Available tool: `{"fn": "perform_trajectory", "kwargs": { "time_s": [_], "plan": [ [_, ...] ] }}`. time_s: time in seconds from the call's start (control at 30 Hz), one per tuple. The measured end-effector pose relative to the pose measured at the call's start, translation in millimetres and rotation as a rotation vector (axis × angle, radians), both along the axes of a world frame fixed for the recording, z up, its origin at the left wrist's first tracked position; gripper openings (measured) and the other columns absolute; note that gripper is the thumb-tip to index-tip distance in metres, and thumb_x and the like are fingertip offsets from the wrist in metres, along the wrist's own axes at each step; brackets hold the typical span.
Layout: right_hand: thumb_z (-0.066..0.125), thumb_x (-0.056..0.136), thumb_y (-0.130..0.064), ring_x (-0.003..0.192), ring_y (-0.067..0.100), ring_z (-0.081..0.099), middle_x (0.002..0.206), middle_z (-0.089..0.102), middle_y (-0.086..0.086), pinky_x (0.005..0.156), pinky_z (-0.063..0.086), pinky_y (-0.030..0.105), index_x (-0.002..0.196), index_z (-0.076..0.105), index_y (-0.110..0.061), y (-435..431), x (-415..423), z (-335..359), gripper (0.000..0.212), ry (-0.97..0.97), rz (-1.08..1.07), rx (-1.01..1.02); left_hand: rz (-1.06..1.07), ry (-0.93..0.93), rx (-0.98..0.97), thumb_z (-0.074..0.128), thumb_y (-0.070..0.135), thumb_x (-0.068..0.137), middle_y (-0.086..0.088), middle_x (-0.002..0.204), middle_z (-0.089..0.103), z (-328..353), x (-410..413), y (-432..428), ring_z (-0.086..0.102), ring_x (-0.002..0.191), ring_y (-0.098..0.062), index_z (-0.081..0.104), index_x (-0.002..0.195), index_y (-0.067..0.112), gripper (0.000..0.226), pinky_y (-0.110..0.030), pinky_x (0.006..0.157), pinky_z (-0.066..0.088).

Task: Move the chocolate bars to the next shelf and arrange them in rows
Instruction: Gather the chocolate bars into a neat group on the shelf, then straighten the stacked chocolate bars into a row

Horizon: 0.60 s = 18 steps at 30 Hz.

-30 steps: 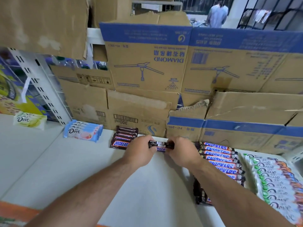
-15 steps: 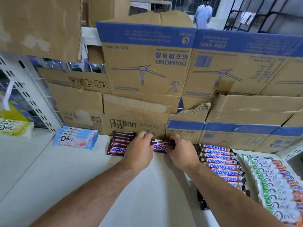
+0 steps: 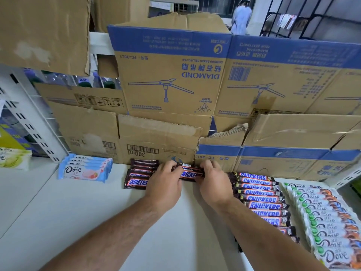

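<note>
A small stack of Snickers bars (image 3: 190, 173) lies on the white shelf (image 3: 97, 212) against the cardboard at the back. My left hand (image 3: 166, 184) grips its left end and my right hand (image 3: 213, 184) grips its right end. Just left of it lies a short row of Snickers bars (image 3: 139, 176). To the right a long row of Snickers bars (image 3: 261, 198) runs toward me, partly hidden by my right forearm.
Blue Dove bars (image 3: 86, 169) lie at the left, a green Dove pack (image 3: 11, 158) farther left, and a row of Dove bars (image 3: 324, 222) at the far right. Cardboard boxes (image 3: 175, 85) wall off the back. A white upright (image 3: 29, 118) stands at the left.
Both hands carried the Snickers stack away from me and set it down close to the cardboard, beside the short left row. The camera has moved closer.
</note>
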State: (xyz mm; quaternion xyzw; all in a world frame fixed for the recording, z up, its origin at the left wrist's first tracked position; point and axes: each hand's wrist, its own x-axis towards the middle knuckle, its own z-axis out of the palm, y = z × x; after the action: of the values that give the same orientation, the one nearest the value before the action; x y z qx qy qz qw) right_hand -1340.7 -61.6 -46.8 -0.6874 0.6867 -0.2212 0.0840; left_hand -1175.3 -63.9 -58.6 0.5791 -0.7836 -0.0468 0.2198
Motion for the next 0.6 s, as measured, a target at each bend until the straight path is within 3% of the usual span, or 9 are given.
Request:
{"fn": "perform_trajectory", "kwargs": {
  "time_s": [0.13, 0.4, 0.5, 0.6],
  "plan": [
    [0.060, 0.090, -0.033, 0.081, 0.032, 0.063, 0.103, 0.054, 0.004, 0.066, 0.051, 0.040, 0.110, 0.051, -0.017, 3.5, -0.7, -0.2, 0.027, 0.052, -0.021, 0.013, -0.008, -0.033, -0.023, 0.071, 0.020, 0.073, 0.001, 0.111, 0.059, -5.0, -3.9, 7.1, 0.062, 0.092, -0.023, 0.070, 0.088, 0.021, 0.016, -0.034, 0.061, 0.055],
    [0.058, 0.092, -0.036, 0.082, 0.030, 0.063, 0.104, 0.055, 0.004, 0.062, 0.043, 0.034, 0.107, 0.045, -0.017, 3.6, -1.1, 3.4, 0.027, 0.067, -0.015, 0.033, 0.012, -0.018, 0.066, 0.055, 0.026, 0.086, 0.000, 0.131, 0.049, 1.7, -7.5, 11.9, 0.054, 0.113, -0.023, 0.067, 0.109, 0.020, 0.026, -0.037, 0.083, 0.050],
    [0.058, 0.091, -0.038, 0.083, 0.029, 0.063, 0.102, 0.054, 0.003, 0.060, 0.041, 0.033, 0.105, 0.043, -0.018, 6.8, -3.1, 6.3, 0.028, 0.070, -0.039, 0.038, 0.000, -0.026, 0.076, 0.052, 0.028, 0.088, 0.003, 0.125, 0.049, 3.6, -7.1, 15.2, 0.051, 0.113, -0.020, 0.065, 0.111, 0.022, 0.027, -0.035, 0.084, 0.048],
    [0.054, 0.091, -0.043, 0.095, 0.026, 0.059, 0.105, 0.057, 0.003, 0.071, 0.044, 0.035, 0.107, 0.047, -0.019, 14.9, -9.8, 11.2, 0.030, 0.205, -0.047, 0.042, -0.070, -0.047, 0.113, 0.047, 0.032, 0.090, 0.005, 0.115, 0.052, 7.0, -10.6, 18.2, 0.048, 0.115, -0.017, 0.063, 0.112, 0.023, 0.029, -0.034, 0.089, 0.046]
  ]
}}
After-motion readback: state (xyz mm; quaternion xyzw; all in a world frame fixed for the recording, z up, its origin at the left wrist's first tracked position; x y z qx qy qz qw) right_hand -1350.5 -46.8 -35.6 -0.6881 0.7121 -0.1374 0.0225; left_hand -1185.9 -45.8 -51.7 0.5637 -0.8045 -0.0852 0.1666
